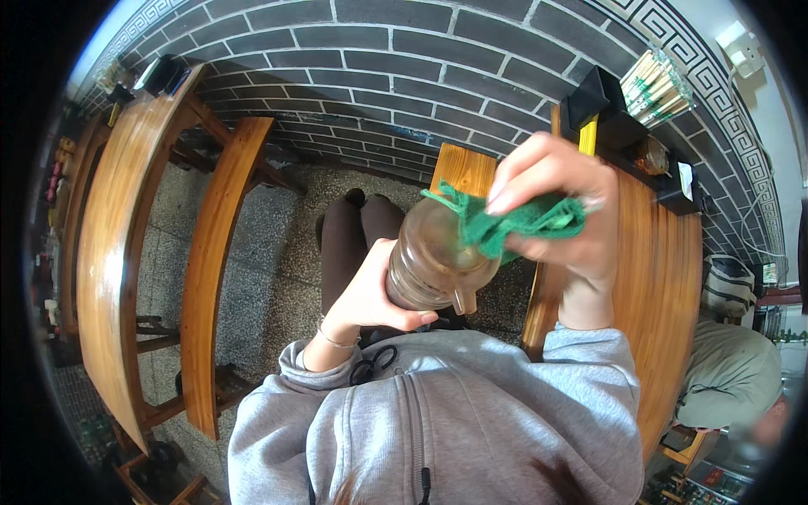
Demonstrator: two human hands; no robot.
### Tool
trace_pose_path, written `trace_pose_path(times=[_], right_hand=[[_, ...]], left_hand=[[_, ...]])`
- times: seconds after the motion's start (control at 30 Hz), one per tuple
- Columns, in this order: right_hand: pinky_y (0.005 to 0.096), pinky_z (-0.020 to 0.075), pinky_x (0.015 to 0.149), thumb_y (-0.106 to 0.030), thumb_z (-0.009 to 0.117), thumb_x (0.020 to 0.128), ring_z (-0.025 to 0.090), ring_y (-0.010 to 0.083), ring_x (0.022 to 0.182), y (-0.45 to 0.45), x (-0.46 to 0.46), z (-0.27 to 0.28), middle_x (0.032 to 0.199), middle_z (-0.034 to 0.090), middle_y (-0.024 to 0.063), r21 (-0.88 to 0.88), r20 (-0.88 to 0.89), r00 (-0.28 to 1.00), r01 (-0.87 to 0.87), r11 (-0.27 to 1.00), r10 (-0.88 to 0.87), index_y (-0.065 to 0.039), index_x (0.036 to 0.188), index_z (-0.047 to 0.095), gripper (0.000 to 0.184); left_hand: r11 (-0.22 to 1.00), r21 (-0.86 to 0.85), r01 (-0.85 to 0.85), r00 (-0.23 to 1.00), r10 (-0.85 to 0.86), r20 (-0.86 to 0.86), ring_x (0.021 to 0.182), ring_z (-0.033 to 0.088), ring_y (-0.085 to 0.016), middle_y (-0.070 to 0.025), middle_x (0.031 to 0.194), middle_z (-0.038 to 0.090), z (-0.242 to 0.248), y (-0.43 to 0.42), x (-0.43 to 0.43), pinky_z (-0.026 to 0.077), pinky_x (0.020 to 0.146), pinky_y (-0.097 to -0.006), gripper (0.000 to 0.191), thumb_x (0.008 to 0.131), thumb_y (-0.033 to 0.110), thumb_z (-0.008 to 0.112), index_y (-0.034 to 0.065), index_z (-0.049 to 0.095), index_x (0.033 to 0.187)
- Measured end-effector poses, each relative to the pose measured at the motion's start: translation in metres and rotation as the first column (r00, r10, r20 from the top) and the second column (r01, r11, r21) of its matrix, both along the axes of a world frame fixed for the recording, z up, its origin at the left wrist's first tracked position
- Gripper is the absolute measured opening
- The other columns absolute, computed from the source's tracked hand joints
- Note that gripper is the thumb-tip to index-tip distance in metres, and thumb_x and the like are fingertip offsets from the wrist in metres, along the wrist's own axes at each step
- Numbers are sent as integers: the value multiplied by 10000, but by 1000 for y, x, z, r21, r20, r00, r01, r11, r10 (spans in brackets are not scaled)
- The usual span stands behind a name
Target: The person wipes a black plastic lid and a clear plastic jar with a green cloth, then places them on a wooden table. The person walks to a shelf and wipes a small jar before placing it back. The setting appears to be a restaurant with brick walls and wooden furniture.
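My left hand (pixel 366 293) grips a see-through brownish jug (pixel 413 265) around its ribbed side, above my lap. The jug is tilted, and a small spout (pixel 466 302) juts from its rim toward my body. In my right hand (pixel 558 183) is a bunched green cloth (pixel 524 224), pinched between thumb and fingers. The cloth overlaps the right side of the jug's mouth, and one loose end trails across the top. Whether it presses on the rim or sits just above it, I cannot tell. Slight blur shows on the right hand.
A wooden table (pixel 659 284) runs along my right. Against the wall are black holders (pixel 600 101), wrapped chopsticks (pixel 656 88) and a jar (pixel 650 156). A bench end (pixel 464 165) shows beyond the jug. Leftward stand another bench (pixel 214 271) and table (pixel 107 265). A person's legs (pixel 726 372) are at far right.
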State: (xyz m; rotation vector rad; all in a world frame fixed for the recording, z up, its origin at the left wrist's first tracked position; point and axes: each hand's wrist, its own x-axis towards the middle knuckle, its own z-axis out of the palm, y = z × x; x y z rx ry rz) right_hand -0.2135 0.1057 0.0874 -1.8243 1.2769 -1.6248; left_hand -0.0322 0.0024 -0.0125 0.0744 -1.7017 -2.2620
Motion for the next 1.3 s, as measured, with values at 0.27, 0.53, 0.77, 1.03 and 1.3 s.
trace_pose_path(times=[0.27, 0.53, 0.77, 1.03, 1.3], right_hand=[[253, 466, 588, -139, 710, 620, 598, 174, 658, 2, -1, 3, 736, 619, 96, 29, -99, 989, -107, 994, 109, -20, 767, 668, 193], [263, 468, 622, -44, 718, 604, 593, 167, 704, -2, 5, -10, 751, 618, 72, 41, -145, 987, 79, 996, -72, -17, 776, 646, 188], [235, 443, 660, -25, 666, 699, 560, 110, 744, -5, 8, -8, 821, 596, 59, -49, 1, 934, 356, 933, -356, -1, 831, 603, 149], [257, 458, 602, -96, 741, 566, 588, 168, 665, 6, 4, 2, 740, 605, 74, 33, -93, 992, -83, 996, 86, -32, 761, 666, 219], [249, 444, 629, -69, 723, 612, 573, 146, 708, 4, 9, -5, 753, 602, 59, 93, -129, 985, 128, 987, -116, -36, 786, 649, 192]], left_hand=[[999, 38, 14, 998, -17, 65, 738, 565, -97, -64, 802, 614, 1, 4, 2, 447, 708, -239, 472, 513, 110, 735, -38, 551, 922], [992, -115, -47, 994, 58, 95, 721, 553, -97, -53, 799, 603, 2, 7, 0, 455, 673, -229, 426, 537, 106, 727, -38, 542, 893], [999, -44, 12, 999, -11, 31, 723, 556, -100, -55, 786, 607, -4, 16, -9, 454, 682, -240, 419, 528, 131, 734, -28, 560, 874], [998, 46, 50, 997, -53, 55, 713, 550, -85, -37, 775, 603, -5, 12, -2, 443, 680, -227, 403, 546, 97, 725, -18, 567, 898], [999, -48, -5, 997, 9, 79, 706, 558, -98, -50, 771, 606, -1, 15, -6, 449, 678, -241, 417, 528, 108, 725, -24, 557, 886]])
